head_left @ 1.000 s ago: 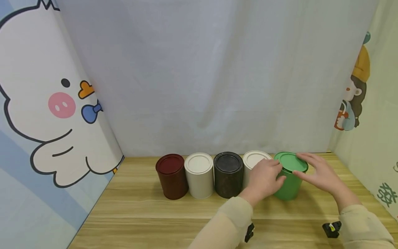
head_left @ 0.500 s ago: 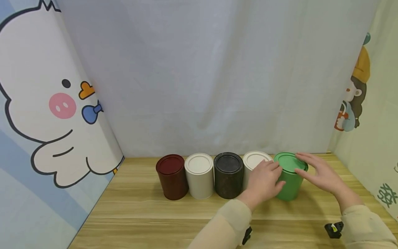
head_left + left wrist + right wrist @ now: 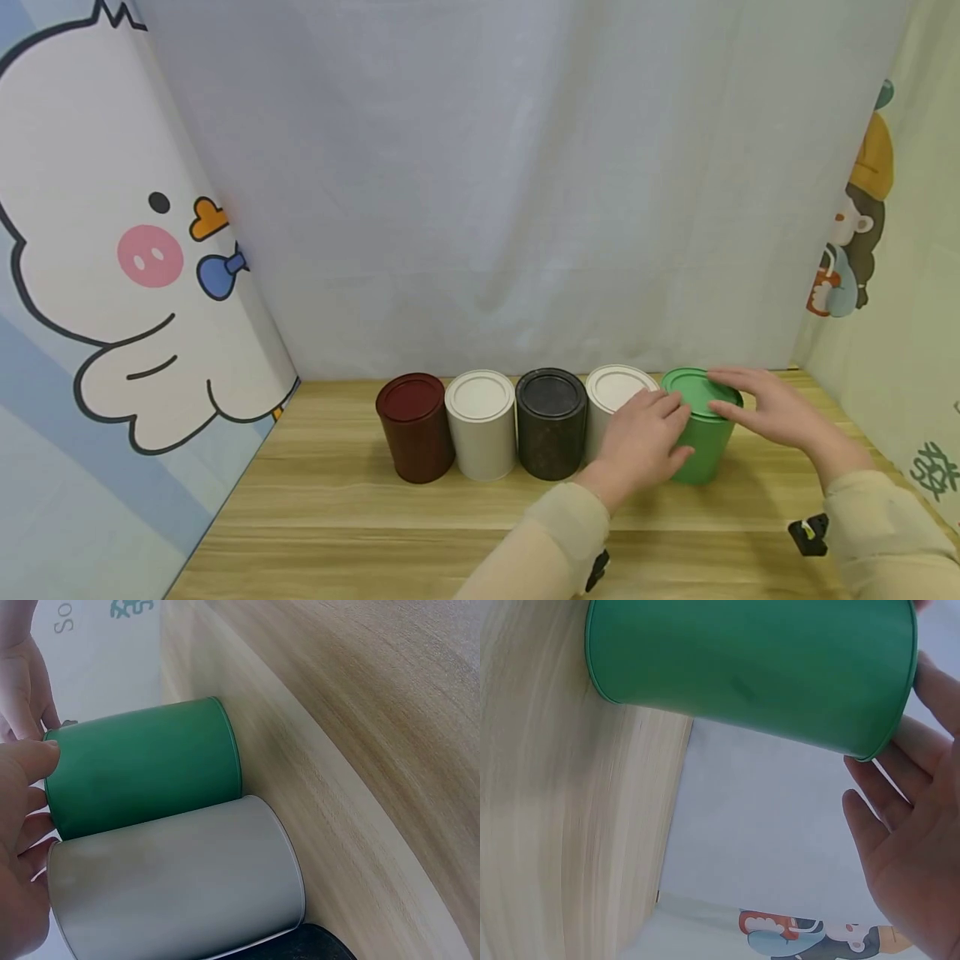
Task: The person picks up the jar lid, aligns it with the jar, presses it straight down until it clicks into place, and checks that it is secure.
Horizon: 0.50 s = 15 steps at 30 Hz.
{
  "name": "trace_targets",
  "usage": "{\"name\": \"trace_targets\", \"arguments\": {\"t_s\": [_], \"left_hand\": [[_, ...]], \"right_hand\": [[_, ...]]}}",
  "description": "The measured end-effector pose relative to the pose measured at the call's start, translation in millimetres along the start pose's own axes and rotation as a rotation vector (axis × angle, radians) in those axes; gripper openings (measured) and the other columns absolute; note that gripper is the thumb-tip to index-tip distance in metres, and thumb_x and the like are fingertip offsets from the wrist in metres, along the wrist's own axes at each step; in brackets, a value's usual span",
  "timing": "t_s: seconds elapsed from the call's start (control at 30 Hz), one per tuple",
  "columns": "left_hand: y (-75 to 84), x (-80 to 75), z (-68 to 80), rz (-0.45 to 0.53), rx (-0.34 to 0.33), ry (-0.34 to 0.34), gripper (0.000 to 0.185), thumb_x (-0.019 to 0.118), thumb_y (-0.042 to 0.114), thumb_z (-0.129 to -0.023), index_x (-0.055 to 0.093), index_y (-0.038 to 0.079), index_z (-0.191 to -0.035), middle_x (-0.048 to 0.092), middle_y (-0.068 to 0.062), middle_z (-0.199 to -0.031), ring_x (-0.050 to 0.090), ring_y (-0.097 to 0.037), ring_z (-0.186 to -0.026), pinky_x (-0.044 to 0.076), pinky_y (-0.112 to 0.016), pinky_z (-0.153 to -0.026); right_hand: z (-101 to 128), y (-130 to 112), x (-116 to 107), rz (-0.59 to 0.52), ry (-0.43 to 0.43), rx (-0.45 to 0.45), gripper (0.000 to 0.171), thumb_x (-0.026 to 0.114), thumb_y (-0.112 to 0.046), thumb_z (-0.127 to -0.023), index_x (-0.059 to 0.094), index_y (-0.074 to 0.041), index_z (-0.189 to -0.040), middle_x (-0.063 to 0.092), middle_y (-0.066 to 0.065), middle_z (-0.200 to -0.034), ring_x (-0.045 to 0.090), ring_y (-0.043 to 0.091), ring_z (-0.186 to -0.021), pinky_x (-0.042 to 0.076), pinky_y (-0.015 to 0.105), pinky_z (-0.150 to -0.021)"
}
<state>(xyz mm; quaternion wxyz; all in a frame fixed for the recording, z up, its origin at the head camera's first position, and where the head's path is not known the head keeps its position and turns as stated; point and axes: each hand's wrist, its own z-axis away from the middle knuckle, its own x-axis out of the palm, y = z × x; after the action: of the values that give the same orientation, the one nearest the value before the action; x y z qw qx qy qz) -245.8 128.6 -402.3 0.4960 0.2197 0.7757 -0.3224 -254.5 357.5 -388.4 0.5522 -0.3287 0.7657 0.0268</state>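
**Both hands on the green can, far end of the row**

Green cylindrical metal can with a green lid (image 3: 699,425) stands upright on the light wooden surface (image 3: 352,508), last in a row of five. Landmark = green can. Touching its side: white cylindrical can with a white lid (image 3: 611,396); beyond that the black cylindrical can (image 3: 551,422), another white cylindrical can (image 3: 481,423), and the dark red cylindrical can (image 3: 415,426) farthest off.

Left hand (image 3: 641,442) wraps the near side of the green can, fingers (image 3: 30,761) curled against its wall just under the rim, partly covering the neighbouring white can.

Right hand (image 3: 776,414) sits on the opposite side of the green can; fingers (image 3: 877,817) straight and slightly spread, tips resting on the lid edge, palm off the wall.

Grey cloth backdrop (image 3: 510,183) hangs behind the green can.
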Motion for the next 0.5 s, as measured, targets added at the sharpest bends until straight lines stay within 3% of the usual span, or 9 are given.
{"name": "trace_targets", "arguments": {"t_s": [0.5], "left_hand": [[1.4,4.2,0.8,-0.011,-0.003,0.015,0.055,0.055,0.055,-0.097,0.052,0.027,-0.144,0.048,0.012,-0.146,0.04,-0.006,-0.135,0.023,-0.022,-0.114]], "right_hand": [[-2.3,2.5,-0.2,0.049,0.006,-0.034,0.051,0.081,-0.019,-0.082,0.065,0.01,-0.122,0.061,0.03,-0.122,0.055,0.052,-0.112,0.045,0.063,-0.089]]}}
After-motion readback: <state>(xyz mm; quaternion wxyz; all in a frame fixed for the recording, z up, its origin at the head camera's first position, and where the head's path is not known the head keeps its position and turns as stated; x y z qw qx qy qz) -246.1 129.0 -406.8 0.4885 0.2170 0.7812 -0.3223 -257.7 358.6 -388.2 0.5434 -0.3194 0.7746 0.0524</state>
